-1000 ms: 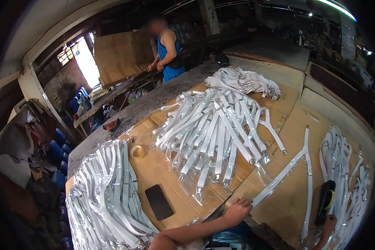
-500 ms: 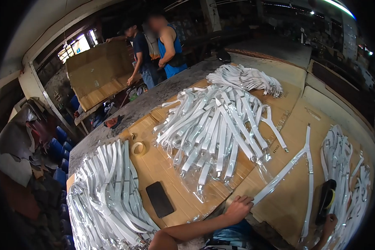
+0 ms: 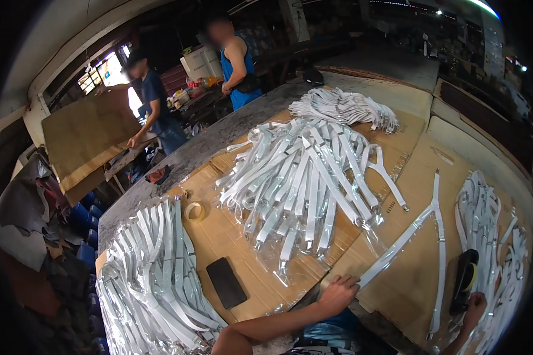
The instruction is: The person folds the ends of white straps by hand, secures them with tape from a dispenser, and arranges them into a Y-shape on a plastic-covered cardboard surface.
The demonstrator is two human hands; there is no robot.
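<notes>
The strap (image 3: 420,236) lying just beyond the left hand (image 3: 337,294) is showing white, sealed in clear glossy plastic. The tool (image 3: 463,281) by the right hand (image 3: 475,306) is looking black with a yellow patch on its side. The cardboard (image 3: 231,236) covering the desk (image 3: 207,148) is showing light brown, while the bare desk is looking mottled grey. The three heaps of straps (image 3: 305,171) are all gleaming white under clear wrap. The tape roll (image 3: 195,211) is looking pale tan. The flat slab (image 3: 226,283) near the edge is showing plain black. One person (image 3: 236,62) beyond is wearing a blue sleeveless top, another person (image 3: 154,100) dark blue.
</notes>
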